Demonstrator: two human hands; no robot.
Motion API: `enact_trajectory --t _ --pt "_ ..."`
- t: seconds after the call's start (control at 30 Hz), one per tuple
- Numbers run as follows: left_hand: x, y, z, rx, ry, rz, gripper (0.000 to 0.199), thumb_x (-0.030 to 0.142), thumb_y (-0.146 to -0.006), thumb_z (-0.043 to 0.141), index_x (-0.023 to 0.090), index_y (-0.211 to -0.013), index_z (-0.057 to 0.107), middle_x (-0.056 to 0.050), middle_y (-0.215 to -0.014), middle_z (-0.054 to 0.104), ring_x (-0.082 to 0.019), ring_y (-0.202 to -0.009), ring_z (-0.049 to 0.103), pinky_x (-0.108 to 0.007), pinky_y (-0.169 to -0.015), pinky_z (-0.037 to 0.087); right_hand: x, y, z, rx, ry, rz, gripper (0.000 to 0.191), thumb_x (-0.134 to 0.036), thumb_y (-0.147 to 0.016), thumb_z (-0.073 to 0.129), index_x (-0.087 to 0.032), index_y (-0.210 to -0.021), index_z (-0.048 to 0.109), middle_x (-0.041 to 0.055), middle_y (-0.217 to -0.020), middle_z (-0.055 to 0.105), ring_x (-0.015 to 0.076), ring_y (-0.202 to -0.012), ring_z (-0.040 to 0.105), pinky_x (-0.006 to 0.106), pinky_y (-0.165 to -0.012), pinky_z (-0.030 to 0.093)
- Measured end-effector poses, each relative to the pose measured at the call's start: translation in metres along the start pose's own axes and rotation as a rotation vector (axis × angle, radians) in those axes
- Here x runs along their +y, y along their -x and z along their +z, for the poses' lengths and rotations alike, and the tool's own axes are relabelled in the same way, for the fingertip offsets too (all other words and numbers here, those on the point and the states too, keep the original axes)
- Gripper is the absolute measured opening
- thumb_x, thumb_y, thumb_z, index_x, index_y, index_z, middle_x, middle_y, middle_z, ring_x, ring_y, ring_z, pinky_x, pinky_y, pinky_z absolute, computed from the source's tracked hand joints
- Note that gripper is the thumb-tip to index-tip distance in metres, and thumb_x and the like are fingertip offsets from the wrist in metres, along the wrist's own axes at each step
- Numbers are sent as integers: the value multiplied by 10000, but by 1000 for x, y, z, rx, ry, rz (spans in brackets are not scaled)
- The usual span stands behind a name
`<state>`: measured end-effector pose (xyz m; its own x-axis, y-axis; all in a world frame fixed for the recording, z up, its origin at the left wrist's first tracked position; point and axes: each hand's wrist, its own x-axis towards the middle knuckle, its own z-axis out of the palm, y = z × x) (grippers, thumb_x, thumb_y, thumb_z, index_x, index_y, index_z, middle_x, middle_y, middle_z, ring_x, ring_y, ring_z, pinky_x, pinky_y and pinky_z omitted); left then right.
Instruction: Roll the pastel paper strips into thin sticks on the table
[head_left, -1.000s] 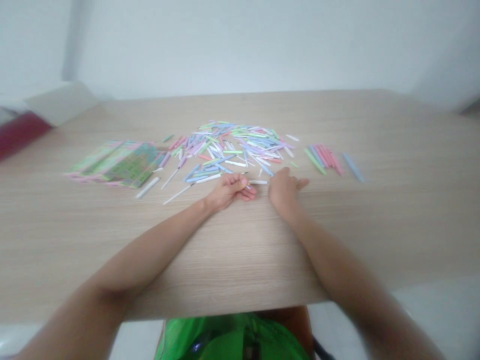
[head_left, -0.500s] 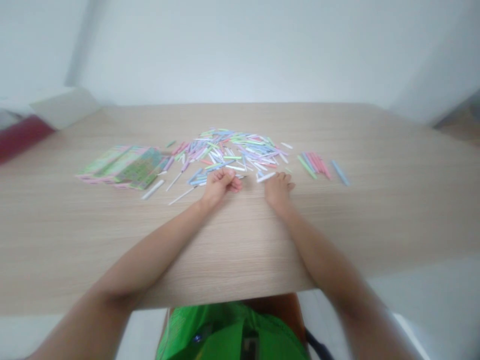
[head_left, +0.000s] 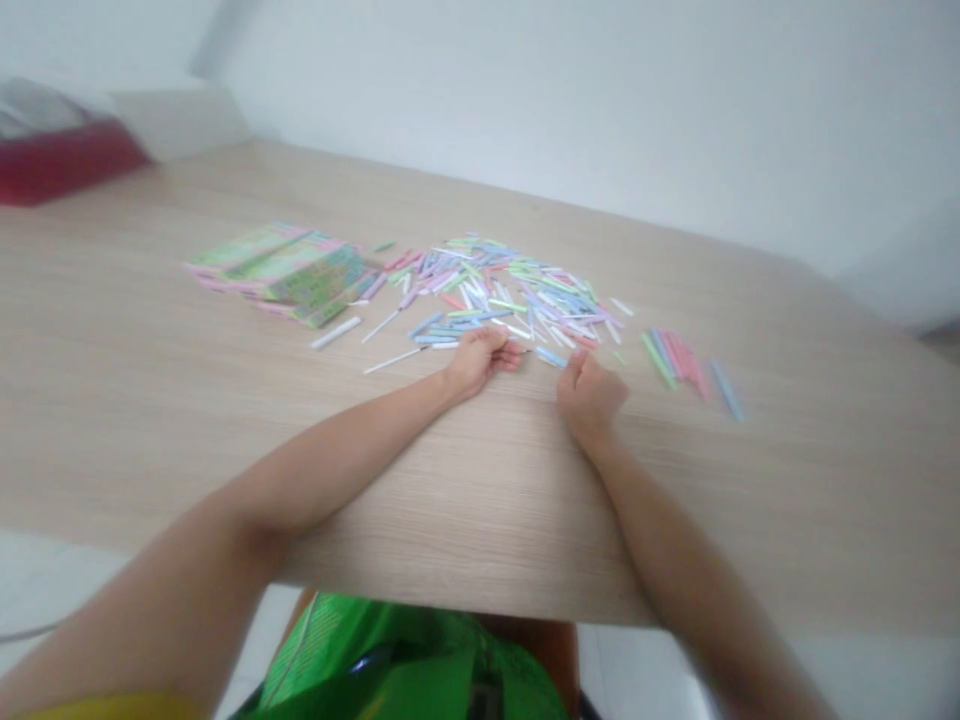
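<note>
My left hand [head_left: 484,360] is closed around a slim pen-like stick, whose dark narrow tip pokes out to the right of the fingers. Its fingers hide most of the stick. My right hand [head_left: 592,395] is curled into a fist close by, and whatever it may hold is hidden. A short light blue and white tube [head_left: 551,357] lies between the two hands, by the right fingertips; whether they touch it I cannot tell. Just beyond both hands spreads a loose pile of pastel tubes [head_left: 517,285] in blue, green, pink, purple and white.
Green-and-pink printed packs [head_left: 281,262] lie left of the pile. Two thin white rods [head_left: 394,360] and a white tube [head_left: 335,333] are nearby. Pink and green tubes [head_left: 675,360] and a blue tube [head_left: 726,390] lie right on the wooden table [head_left: 465,480]. A red box [head_left: 71,160] stands far left.
The view has turned and tilted. My right hand has curled into a fist, and the white tube beside it no longer shows. My left hand keeps its pinch on the slim stick.
</note>
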<state>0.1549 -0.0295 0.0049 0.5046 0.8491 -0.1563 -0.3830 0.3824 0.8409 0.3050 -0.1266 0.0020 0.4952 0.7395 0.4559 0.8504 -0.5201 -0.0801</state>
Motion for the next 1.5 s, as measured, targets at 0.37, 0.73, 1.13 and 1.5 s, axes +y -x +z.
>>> enact_trajectory --t 0.37,0.73,1.13,1.5 --pt "-12 -3 -8 -337 -187 89 437 468 -809 779 162 -682 494 68 -546 504 -47 -428 502 -159 -391 345 10 8 3 28 -53 -142 534 -289 -1022 228 -123 -825 697 145 -702 655 204 -620 539 314 -608 274" --pt "-11 -2 -14 -464 -309 123 522 585 -674 845 148 -711 562 26 -537 597 -46 -401 453 -185 -398 273 0 21 -10 -65 -31 -107 576 -361 -1045 234 -131 -869 731 169 -781 701 218 -696 601 320 -660 332" --pt "-3 17 -7 -301 -436 245 568 644 -673 823 127 -806 627 -81 -658 751 -89 -400 571 -185 -396 414 -32 39 -33 -283 -390 136 602 -326 -1074 193 -135 -963 753 163 -921 767 222 -766 661 310 -630 315" --pt "7 45 5 -317 -677 478 512 597 -874 655 164 -1142 715 -100 -999 801 -169 -768 747 -276 -786 592 -44 47 -22 -283 -1281 426 549 -456 -1026 275 -226 -560 452 -11 -516 457 140 -500 416 276 -524 267"
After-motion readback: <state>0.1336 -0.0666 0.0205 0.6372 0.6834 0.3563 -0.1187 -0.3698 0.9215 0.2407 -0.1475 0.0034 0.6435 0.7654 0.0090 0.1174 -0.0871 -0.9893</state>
